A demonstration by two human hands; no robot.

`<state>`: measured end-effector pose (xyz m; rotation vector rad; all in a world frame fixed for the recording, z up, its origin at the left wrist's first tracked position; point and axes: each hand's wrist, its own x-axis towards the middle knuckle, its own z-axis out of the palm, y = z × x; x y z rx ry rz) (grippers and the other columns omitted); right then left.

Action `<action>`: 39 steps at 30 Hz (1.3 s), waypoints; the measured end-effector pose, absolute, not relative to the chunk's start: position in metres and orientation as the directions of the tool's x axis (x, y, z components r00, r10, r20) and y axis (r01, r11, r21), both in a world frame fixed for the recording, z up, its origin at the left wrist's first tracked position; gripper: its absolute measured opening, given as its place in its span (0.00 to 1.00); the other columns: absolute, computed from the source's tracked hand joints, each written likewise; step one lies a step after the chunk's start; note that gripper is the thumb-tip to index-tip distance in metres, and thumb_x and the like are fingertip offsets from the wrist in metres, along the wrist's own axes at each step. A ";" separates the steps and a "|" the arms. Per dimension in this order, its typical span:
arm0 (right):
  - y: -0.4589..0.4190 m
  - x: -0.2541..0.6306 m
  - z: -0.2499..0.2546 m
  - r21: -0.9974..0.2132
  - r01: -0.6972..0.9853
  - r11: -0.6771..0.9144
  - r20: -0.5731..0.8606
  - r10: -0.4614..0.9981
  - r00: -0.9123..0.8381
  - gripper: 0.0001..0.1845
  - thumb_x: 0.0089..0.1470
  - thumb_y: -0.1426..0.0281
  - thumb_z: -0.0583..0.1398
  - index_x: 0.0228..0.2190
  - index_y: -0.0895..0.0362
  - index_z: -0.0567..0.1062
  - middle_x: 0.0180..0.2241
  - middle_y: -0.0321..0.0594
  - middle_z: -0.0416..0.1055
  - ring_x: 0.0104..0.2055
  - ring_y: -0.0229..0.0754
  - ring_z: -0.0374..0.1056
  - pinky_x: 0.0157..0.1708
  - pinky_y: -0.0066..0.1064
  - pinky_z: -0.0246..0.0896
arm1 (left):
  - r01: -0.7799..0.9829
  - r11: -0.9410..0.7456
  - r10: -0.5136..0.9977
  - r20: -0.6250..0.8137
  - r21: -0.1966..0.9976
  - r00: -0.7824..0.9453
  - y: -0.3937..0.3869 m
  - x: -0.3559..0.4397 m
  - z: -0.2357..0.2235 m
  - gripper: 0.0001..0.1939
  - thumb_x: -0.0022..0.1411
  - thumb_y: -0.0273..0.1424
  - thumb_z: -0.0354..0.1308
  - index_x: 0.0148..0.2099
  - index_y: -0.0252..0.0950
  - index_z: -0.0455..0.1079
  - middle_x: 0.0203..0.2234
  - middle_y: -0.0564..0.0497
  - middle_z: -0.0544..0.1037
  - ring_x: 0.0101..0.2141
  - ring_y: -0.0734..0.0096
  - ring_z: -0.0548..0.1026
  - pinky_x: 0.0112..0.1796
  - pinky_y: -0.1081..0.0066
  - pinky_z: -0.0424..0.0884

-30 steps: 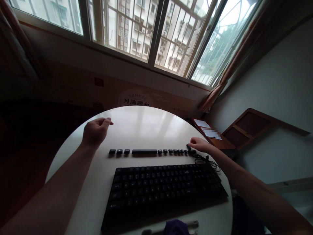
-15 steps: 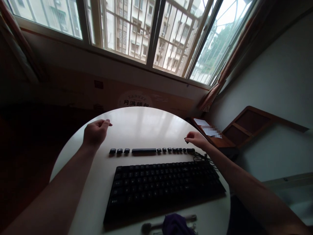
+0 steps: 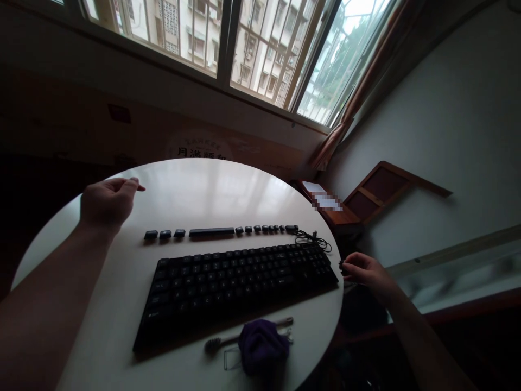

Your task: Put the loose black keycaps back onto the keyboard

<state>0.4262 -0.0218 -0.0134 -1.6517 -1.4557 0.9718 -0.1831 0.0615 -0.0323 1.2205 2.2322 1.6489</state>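
Note:
A black keyboard lies on a round white table. Behind it, a row of loose black keycaps with a long spacebar stretches across the table. My left hand rests on the table at the far left, fingers loosely curled with nothing in them. Past the table's right edge, beside the keyboard's right end, my right hand hangs with its fingers pinched on a small dark thing that looks like a keycap.
The keyboard's coiled cable lies at the back right. A purple cloth, a small brush and a wire tool lie at the front edge. A wooden piece with papers stands right of the table, under the window.
My right hand has drawn back from the right end of the keycap row to beyond the table's edge. The view has swung right and down. My left hand has stayed put.

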 end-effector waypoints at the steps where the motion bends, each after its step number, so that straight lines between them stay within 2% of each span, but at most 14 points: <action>1: -0.025 0.429 -0.018 -0.887 0.449 -0.107 -0.076 0.993 0.086 0.27 0.38 0.48 0.73 0.30 0.57 0.75 0.31 0.39 0.76 0.33 0.45 0.74 0.35 0.38 0.75 | 0.510 0.091 0.642 0.341 0.856 -0.687 0.061 -0.183 -0.032 0.19 0.58 0.42 0.57 0.41 0.33 0.82 0.18 0.56 0.67 0.23 0.71 0.65 0.27 0.72 0.61; 8: -0.023 0.425 -0.034 -0.868 0.482 -0.122 -0.101 0.992 0.071 0.26 0.40 0.50 0.72 0.31 0.58 0.77 0.30 0.41 0.77 0.32 0.44 0.74 0.30 0.34 0.73 | 0.515 0.135 0.629 0.328 0.847 -0.705 0.062 -0.189 -0.039 0.17 0.57 0.40 0.59 0.39 0.35 0.82 0.22 0.56 0.74 0.26 0.70 0.67 0.28 0.71 0.62; 15: -0.020 0.414 -0.027 -0.813 0.570 -0.116 -0.118 0.992 0.034 0.22 0.41 0.53 0.71 0.29 0.57 0.76 0.29 0.40 0.76 0.32 0.45 0.74 0.28 0.33 0.72 | 0.515 0.142 0.639 0.319 0.846 -0.700 0.066 -0.193 -0.041 0.17 0.57 0.41 0.60 0.39 0.35 0.82 0.20 0.55 0.73 0.27 0.69 0.70 0.29 0.71 0.63; 21: -0.022 0.407 -0.025 -0.699 0.707 -0.105 -0.078 0.994 0.071 0.15 0.46 0.57 0.67 0.30 0.55 0.77 0.29 0.39 0.77 0.32 0.46 0.74 0.29 0.34 0.71 | 0.513 0.122 0.644 0.326 0.850 -0.692 0.067 -0.191 -0.043 0.18 0.58 0.41 0.60 0.41 0.34 0.82 0.20 0.56 0.71 0.27 0.69 0.69 0.29 0.71 0.63; 23: -0.025 0.405 -0.026 -0.639 0.765 -0.085 -0.037 0.996 0.080 0.13 0.47 0.58 0.66 0.30 0.54 0.78 0.29 0.39 0.78 0.32 0.47 0.74 0.31 0.35 0.70 | 0.510 0.121 0.639 0.326 0.852 -0.696 0.066 -0.188 -0.040 0.17 0.59 0.41 0.60 0.41 0.35 0.82 0.21 0.55 0.73 0.28 0.69 0.70 0.29 0.71 0.63; 27: -0.038 0.398 -0.032 -0.476 0.879 -0.028 0.137 0.985 0.106 0.13 0.53 0.56 0.63 0.32 0.51 0.80 0.33 0.41 0.80 0.36 0.50 0.76 0.39 0.39 0.69 | 0.490 0.121 0.636 0.312 0.863 -0.706 0.063 -0.184 -0.036 0.16 0.59 0.39 0.60 0.40 0.34 0.82 0.22 0.55 0.73 0.27 0.70 0.68 0.29 0.71 0.63; 32: -0.051 0.389 -0.044 -0.395 0.918 0.019 0.309 0.944 0.114 0.15 0.57 0.54 0.59 0.31 0.51 0.78 0.33 0.44 0.80 0.34 0.51 0.75 0.36 0.38 0.67 | 0.512 0.119 0.660 0.317 0.851 -0.681 0.063 -0.183 -0.038 0.16 0.60 0.39 0.60 0.40 0.34 0.82 0.21 0.55 0.73 0.26 0.70 0.68 0.29 0.70 0.63; 36: -0.053 0.382 -0.049 -0.299 0.954 0.010 0.343 0.934 0.097 0.16 0.59 0.58 0.56 0.28 0.53 0.77 0.31 0.44 0.79 0.33 0.49 0.75 0.33 0.36 0.65 | 0.518 0.144 0.659 0.309 0.843 -0.686 0.063 -0.180 -0.036 0.15 0.60 0.39 0.59 0.39 0.34 0.81 0.26 0.54 0.78 0.28 0.69 0.69 0.31 0.71 0.64; 39: -0.056 0.381 -0.051 -0.279 0.960 0.014 0.333 0.939 0.083 0.17 0.61 0.59 0.55 0.29 0.53 0.78 0.33 0.43 0.79 0.34 0.48 0.75 0.34 0.35 0.64 | 0.506 0.163 0.652 0.293 0.847 -0.700 0.062 -0.180 -0.034 0.15 0.60 0.39 0.59 0.40 0.33 0.81 0.26 0.55 0.78 0.26 0.71 0.67 0.30 0.72 0.63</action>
